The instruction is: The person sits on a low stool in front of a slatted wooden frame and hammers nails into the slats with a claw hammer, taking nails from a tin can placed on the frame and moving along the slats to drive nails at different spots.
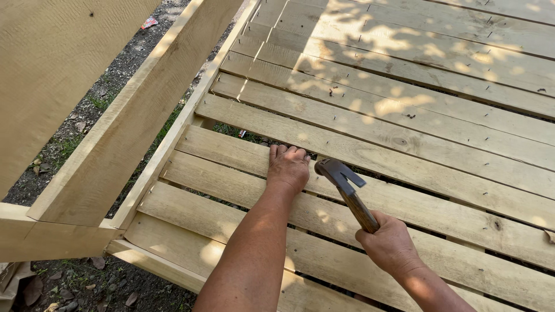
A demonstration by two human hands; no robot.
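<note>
Left hand (287, 166) spread flat, fingertips hooked over plank (231, 153) edge, steadying it; right hand (390, 242) fist-wrapped round claw hammer (347, 188) handle.

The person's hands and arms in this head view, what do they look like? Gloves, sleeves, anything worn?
Both are bare. The left hand and right hand wear no gloves, and no ring, watch or bracelet shows. Both forearms are uncovered as far as the frame reaches, with no sleeve in view.

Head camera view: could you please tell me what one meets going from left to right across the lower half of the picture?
Slanted wooden beam → left hand on a slat → hammer head → right hand gripping the handle.
</note>
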